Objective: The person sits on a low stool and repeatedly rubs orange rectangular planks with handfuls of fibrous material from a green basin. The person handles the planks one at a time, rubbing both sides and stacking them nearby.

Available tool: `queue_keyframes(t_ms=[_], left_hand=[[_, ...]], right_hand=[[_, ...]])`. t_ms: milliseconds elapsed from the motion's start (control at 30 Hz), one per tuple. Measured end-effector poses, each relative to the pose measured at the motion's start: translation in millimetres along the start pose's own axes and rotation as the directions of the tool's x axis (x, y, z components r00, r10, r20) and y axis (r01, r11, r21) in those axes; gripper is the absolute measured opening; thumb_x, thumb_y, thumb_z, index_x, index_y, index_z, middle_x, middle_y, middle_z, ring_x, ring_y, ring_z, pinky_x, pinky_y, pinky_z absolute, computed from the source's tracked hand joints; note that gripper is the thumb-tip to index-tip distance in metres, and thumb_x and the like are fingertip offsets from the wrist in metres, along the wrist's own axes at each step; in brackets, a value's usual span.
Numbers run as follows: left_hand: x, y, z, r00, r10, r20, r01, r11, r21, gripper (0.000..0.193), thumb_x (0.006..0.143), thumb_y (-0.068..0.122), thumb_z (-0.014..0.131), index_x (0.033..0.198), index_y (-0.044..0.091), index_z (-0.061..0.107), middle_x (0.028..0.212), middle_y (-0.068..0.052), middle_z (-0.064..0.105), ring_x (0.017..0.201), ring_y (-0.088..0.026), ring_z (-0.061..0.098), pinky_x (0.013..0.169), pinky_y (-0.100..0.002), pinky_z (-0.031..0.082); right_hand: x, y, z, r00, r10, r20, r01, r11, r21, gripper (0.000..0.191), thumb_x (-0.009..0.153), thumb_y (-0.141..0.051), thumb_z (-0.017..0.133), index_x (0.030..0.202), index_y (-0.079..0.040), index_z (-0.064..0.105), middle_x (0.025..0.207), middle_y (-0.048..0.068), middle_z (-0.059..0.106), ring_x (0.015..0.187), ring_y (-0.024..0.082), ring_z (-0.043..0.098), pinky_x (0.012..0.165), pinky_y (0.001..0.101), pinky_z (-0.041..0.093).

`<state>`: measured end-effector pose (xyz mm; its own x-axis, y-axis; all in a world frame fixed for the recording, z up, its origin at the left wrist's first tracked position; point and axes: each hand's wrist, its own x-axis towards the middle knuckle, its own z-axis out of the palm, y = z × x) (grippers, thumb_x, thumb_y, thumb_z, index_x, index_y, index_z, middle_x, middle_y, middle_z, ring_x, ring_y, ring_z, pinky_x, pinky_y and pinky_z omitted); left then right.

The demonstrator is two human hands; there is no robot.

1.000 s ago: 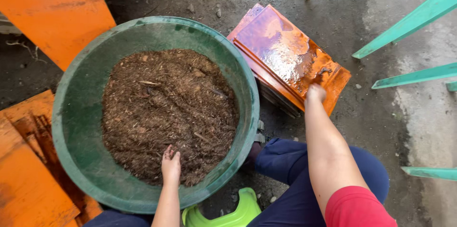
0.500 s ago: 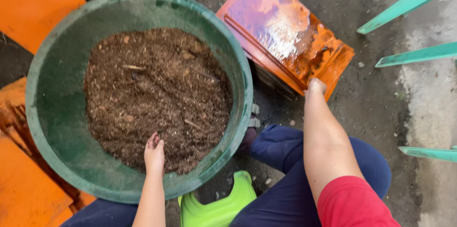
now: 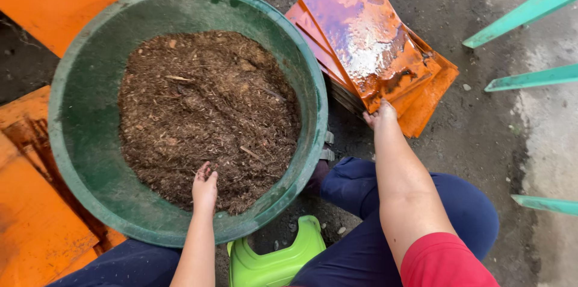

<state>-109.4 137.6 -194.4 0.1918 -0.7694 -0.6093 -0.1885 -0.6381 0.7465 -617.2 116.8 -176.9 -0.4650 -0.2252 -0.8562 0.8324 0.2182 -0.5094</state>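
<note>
left hand: fingers curled, digging into brown compost in the green basin
right hand: gripping the near corner of the top orange tile, which runs lengthwise away, up-left

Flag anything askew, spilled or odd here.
The stack of orange trays is fanned out unevenly, its top tray wet and smeared. The brown mix stays inside the green basin; no spill. Left hand is in the mix, right hand touches the stack.

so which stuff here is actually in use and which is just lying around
In use:
- left hand in the brown soil mix
- green basin holding it
- right hand on the stack of orange tiles

Lying about:
- orange boards
- teal bars
- green stool
</note>
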Motion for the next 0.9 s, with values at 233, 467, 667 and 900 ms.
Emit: queue_keyframes(t_ms=[233,467,667,900], left_hand=[[-8,1,-22,0.995,0.096,-0.018,-0.098,0.991,-0.090,0.046,0.095,0.011,0.064,0.141,0.014,0.057,0.142,-0.010,0.057,0.134,-0.019,0.052,0.105,-0.035,0.044],[-11,11,-37,0.986,0.163,-0.027,-0.165,0.980,-0.110,0.047,0.092,0.010,0.065,0.139,0.010,0.060,0.127,-0.010,0.065,0.119,-0.018,0.059,0.098,-0.031,0.047],[14,77,-97,0.978,0.203,-0.043,-0.208,0.959,-0.191,0.049,0.091,0.009,0.065,0.139,0.008,0.059,0.113,-0.002,0.066,0.093,-0.013,0.058,0.080,-0.030,0.049],[-3,215,-241,0.882,0.471,-0.023,-0.461,0.871,0.171,0.046,0.095,0.014,0.064,0.140,0.011,0.060,0.114,-0.002,0.067,0.101,-0.012,0.061,0.091,-0.030,0.048]], right_hand=[[-32,-13,10,0.999,-0.038,-0.014,0.039,0.992,0.122,0.064,0.078,-0.069,0.077,0.125,-0.027,0.064,0.119,-0.001,0.061,0.110,0.022,0.047,0.084,0.0356,0.045],[-50,-44,25,0.772,-0.478,0.419,0.201,0.809,0.552,0.040,0.103,-0.019,0.063,0.139,-0.003,0.056,0.138,0.016,0.067,0.126,0.037,0.069,0.098,0.0521,0.061],[-72,-95,41,0.746,-0.570,0.345,0.305,0.753,0.584,0.042,0.085,-0.006,0.059,0.125,0.007,0.058,0.125,0.023,0.070,0.111,0.040,0.077,0.086,0.0494,0.068],[-103,-142,12,0.538,-0.784,0.309,0.820,0.572,0.022,0.044,0.103,-0.035,0.058,0.133,-0.004,0.069,0.131,0.013,0.078,0.111,0.020,0.077,0.085,0.0290,0.069]])
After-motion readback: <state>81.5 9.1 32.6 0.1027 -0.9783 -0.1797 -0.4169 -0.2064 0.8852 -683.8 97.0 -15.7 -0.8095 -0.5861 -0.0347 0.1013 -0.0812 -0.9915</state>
